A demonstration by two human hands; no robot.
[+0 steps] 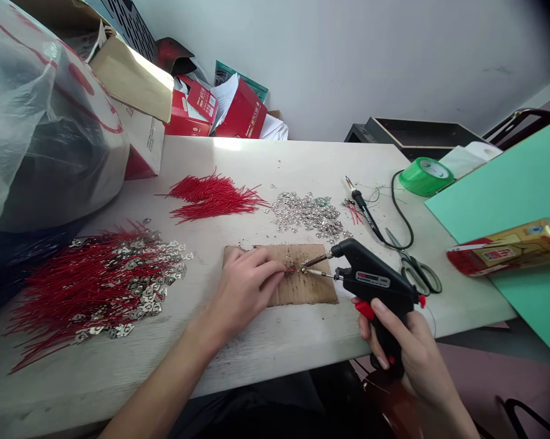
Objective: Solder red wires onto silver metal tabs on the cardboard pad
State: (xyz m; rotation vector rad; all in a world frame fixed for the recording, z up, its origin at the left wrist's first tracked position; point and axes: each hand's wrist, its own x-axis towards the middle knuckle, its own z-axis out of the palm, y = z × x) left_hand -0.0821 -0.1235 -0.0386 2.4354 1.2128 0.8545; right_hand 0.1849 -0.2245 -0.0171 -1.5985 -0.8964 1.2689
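Left: heap of tabbed red wires (96,286) on the tabletop (96,381). Centre: left hand (246,281), fingers pinching one red wire (293,270) over the cardboard (297,294), its right end by the tips of the soldering gun (371,278); contact cannot be told. Right: right hand (410,338), fingers wrapped round the soldering gun's grip; scissors (408,259) lie beyond.

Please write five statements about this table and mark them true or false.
The right hand holds a black gun-shaped tool. True.
The left hand pinches a red wire over the cardboard. True.
The green tape lies on the cardboard. False: the green tape is right of the cardboard.
The left wire pile is blue. False: the left wire pile is red with silvery ends.
The loose metal pieces lie beyond the cardboard. True.
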